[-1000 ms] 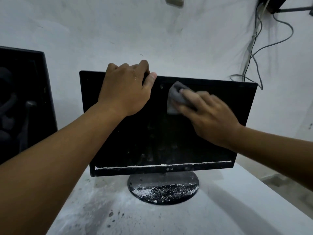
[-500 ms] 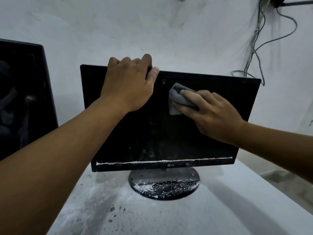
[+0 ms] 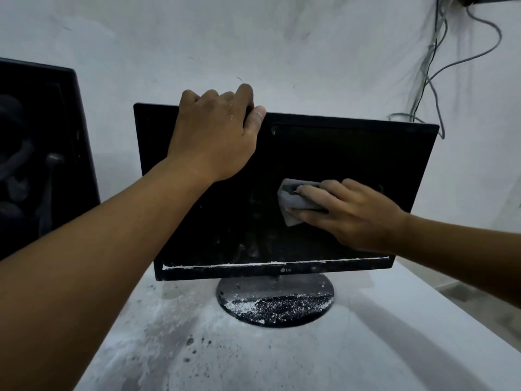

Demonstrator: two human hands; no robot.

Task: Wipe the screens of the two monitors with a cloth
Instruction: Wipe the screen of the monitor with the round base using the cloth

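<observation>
Two monitors are counted. The nearer monitor [image 3: 324, 153] is stood on a round base [image 3: 275, 299] strewn with white crumbs, on a dusty white table [image 3: 366, 348]. The second monitor [image 3: 42, 153] is seen to the left of it, cut off by the frame edge, its screen showing only dim reflections. Grey cables [image 3: 434, 66] are hung on the wall above and to the right of the nearer monitor.

One grey cloth [image 3: 290, 203] is pressed flat against the nearer screen, right of its centre, by the right hand [image 3: 349, 213], its fingers straight and close together. The nearer monitor's top edge is gripped by the left hand [image 3: 217, 134], fingers curled over behind it, thumb in front. Much of the screen's left half is hidden by the left forearm.
</observation>
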